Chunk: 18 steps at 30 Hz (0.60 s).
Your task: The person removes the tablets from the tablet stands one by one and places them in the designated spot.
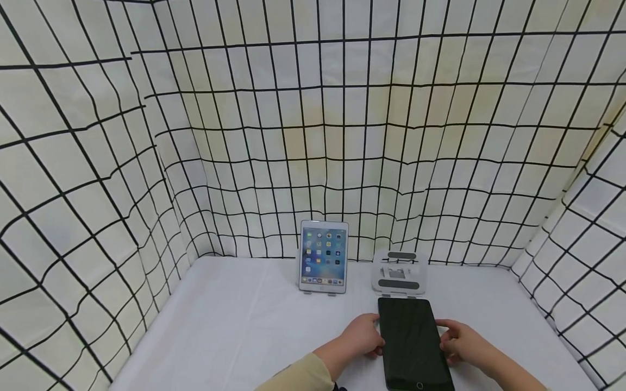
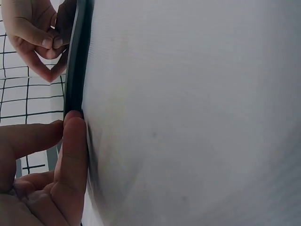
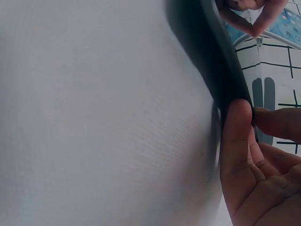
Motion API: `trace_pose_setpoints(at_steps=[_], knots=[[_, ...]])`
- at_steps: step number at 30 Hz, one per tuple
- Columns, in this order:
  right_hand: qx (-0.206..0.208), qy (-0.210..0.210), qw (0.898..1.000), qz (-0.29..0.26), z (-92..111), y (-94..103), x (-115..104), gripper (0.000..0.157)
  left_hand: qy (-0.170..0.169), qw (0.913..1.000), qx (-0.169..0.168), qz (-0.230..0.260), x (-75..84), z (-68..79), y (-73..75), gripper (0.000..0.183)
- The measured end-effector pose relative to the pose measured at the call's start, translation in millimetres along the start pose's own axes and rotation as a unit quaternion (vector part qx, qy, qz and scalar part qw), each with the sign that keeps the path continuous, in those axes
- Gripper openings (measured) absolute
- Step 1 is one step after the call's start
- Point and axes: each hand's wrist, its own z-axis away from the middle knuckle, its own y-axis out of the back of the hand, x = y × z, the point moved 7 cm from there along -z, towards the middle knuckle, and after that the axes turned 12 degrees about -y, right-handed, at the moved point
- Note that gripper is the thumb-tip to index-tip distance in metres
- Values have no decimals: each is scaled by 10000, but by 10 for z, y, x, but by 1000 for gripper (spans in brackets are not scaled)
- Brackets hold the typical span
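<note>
The person's left hand [image 1: 361, 334] and right hand [image 1: 463, 342] pinched opposite long edges of a black rectangular tablet [image 1: 412, 342] with a dark screen, thumb and fingers closed on its rim. It was just in front of a white plastic stand with grey pads [image 1: 398, 273] on the white-covered bench [image 1: 230, 326]. Left of that stand, a white-framed tablet with a lit blue screen [image 1: 323, 256] stood propped nearly upright.

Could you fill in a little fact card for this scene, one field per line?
Left hand: pinches the left edge of the dark tablet
Right hand: pinches its right edge
Dark tablet's screen: black
White tablet: propped up, lit, showing app icons
White stand: just beyond the dark tablet, holding nothing
Work surface: white
Backdrop: pale, with black grid lines
</note>
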Motion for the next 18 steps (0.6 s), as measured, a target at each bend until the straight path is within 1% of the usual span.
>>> trace_pose_setpoints(at_steps=[4,8,11,14,18], knots=[[-98,-36,9999,18,-3,-2,2,61,-25,9994,-72,-330,7,-8,-2,57],[31,-174,9998,68,-11,14,10,59,-29,9977,-154,-658,3,-26,-13,55],[90,-181,9997,102,-20,24,15,60,-72,9951,-173,-975,-4,-47,-24,54],[54,-123,9998,121,-34,27,21,60,-198,9894,-162,-1432,1,-73,-33,52],[63,-144,9998,125,-39,19,16,60,-379,9760,-148,-2141,49,-88,-21,48]])
